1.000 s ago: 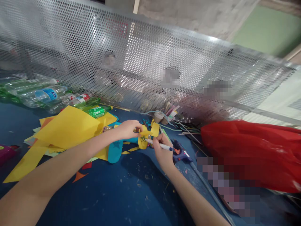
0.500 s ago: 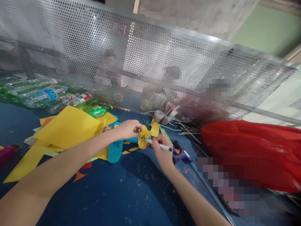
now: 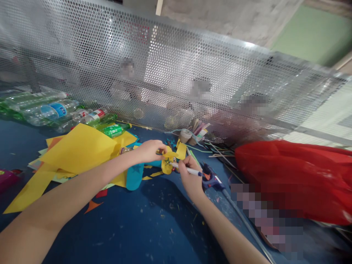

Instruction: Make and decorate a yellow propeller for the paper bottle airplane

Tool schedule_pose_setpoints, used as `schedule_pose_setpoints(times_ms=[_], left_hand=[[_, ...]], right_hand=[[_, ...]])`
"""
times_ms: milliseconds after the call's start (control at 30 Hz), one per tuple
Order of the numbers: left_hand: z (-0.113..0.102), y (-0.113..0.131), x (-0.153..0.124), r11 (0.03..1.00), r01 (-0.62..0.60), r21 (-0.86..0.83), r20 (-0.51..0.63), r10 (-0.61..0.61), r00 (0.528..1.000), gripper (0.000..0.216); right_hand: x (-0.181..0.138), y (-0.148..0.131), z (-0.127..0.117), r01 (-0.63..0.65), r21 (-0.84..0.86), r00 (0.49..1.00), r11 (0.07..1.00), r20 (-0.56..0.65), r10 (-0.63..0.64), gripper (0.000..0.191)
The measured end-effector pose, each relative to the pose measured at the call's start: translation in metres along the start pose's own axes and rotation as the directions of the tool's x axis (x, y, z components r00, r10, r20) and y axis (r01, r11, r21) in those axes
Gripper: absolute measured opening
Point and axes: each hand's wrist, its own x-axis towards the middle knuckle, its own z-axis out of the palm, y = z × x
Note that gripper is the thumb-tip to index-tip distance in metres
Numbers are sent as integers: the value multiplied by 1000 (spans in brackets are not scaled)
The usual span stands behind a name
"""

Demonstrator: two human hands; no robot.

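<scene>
While the left hand (image 3: pixel 150 150) pinches the yellow cutout (image 3: pixel 166 167) at its edge — seemingly light, crease-prone — the right hand (image 3: pixel 190 182) has its grip closed on a pen (image 3: pixel 193 171).

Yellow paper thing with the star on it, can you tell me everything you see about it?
The yellow paper shape looks like thin craft paper, cut small and bent into curling flaps. A dark star outline is drawn on its lower flap. The left hand pinches its upper edge, holding it over the blue table. The tip of the white pen, gripped in the right hand, is at the star.
</scene>
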Motion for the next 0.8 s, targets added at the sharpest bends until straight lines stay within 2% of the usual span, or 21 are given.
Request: schedule_pose_setpoints(times_ms=[800], left_hand=[[1,-2,0,1000,-12,1,-8,12,1000,17]], right_hand=[[-1,3,0,-33,35,998,999,57,31,27]])
